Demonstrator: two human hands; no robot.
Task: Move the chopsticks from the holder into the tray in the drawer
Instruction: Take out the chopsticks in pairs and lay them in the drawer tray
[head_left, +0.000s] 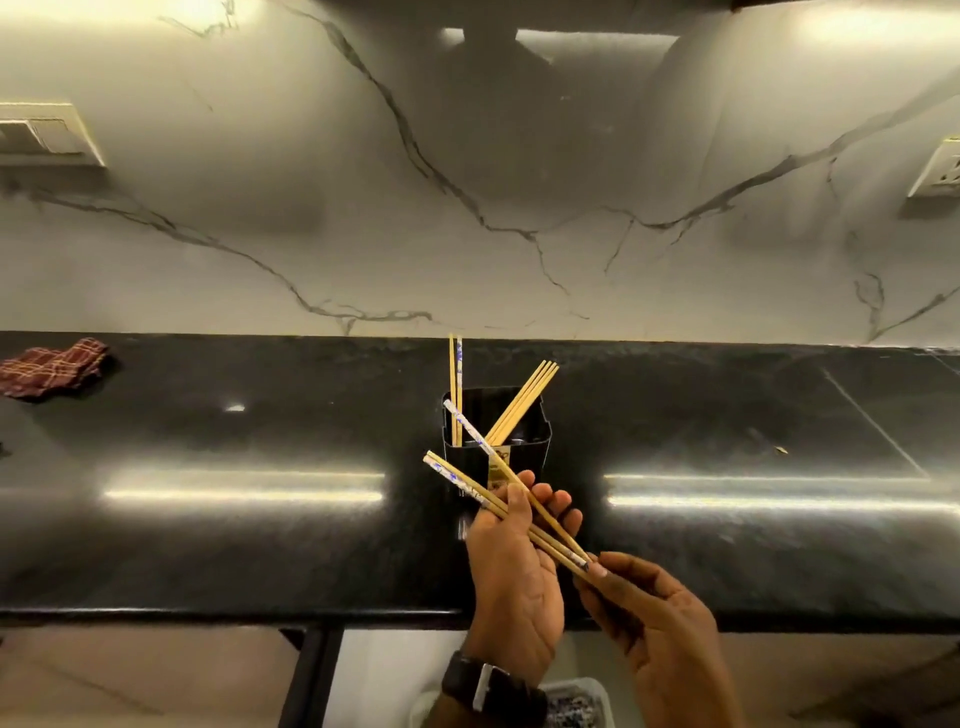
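A black square holder (527, 452) stands on the dark counter, with several wooden chopsticks (522, 401) still leaning in it. My left hand (514, 577) holds three chopsticks (498, 506) with blue-and-white patterned ends, fanned out toward the upper left just in front of the holder. My right hand (660, 629) pinches the thin tips of those same chopsticks at the lower right. A white tray (597, 688) shows at the bottom edge, partly hidden by my left wrist and its watch.
The black counter (260, 545) runs across the view, its front edge near the bottom. A red checked cloth (52, 369) lies at the far left. A marble wall rises behind, with switch plates at left (47, 135) and right (937, 169).
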